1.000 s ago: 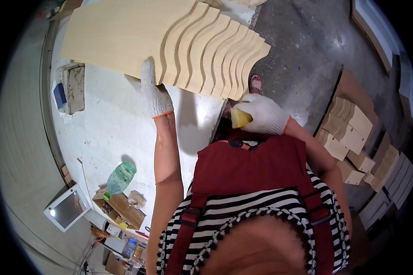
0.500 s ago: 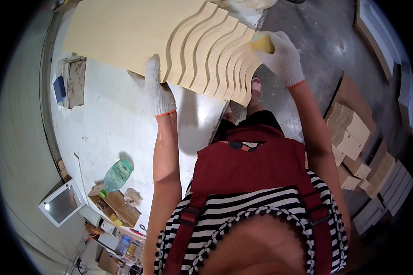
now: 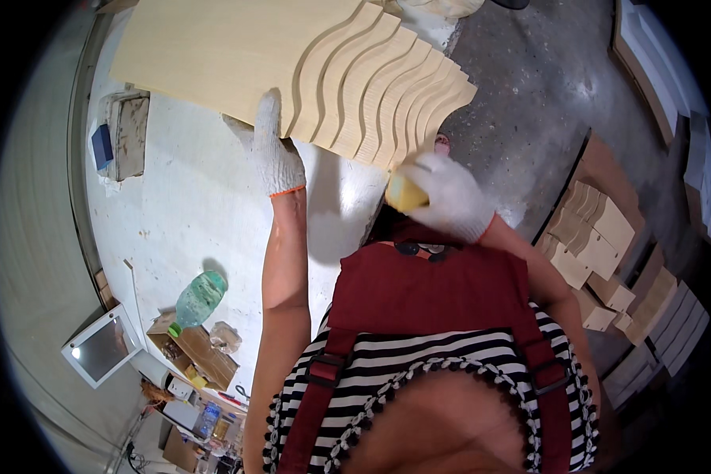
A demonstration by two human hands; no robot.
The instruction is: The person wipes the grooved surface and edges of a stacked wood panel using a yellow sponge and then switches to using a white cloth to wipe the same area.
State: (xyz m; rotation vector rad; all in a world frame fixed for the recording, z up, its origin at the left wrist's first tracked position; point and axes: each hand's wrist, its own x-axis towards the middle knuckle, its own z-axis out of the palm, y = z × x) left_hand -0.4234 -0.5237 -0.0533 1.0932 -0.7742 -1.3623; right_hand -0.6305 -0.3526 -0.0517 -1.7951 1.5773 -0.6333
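Observation:
A pale wooden panel [image 3: 213, 55] carries a row of raised wavy ridges [image 3: 371, 87] at its right end, which juts past the table's edge. My left hand [image 3: 279, 158], in a white knitted glove, grips the panel's near edge, thumb on top and fingers hidden beneath. In my right hand [image 3: 450, 193], gloved the same way, is a yellow sponge-like block [image 3: 406, 192]. The block is at the near right corner of the panel, just below the ridges' ends; whether it touches the wood I cannot tell.
On the white table [image 3: 189, 189] stand a worn block [image 3: 128, 134] with a blue piece [image 3: 102, 147] beside it, a green bottle [image 3: 200, 300] and a cardboard box [image 3: 205, 355]. Several wavy wooden pieces [image 3: 596, 229] lie on the floor to the right.
My right hand has swept with the yellow block from the panel's far right edge toward me, down to its near corner. The panel has shifted slightly right; my left hand keeps its grip.

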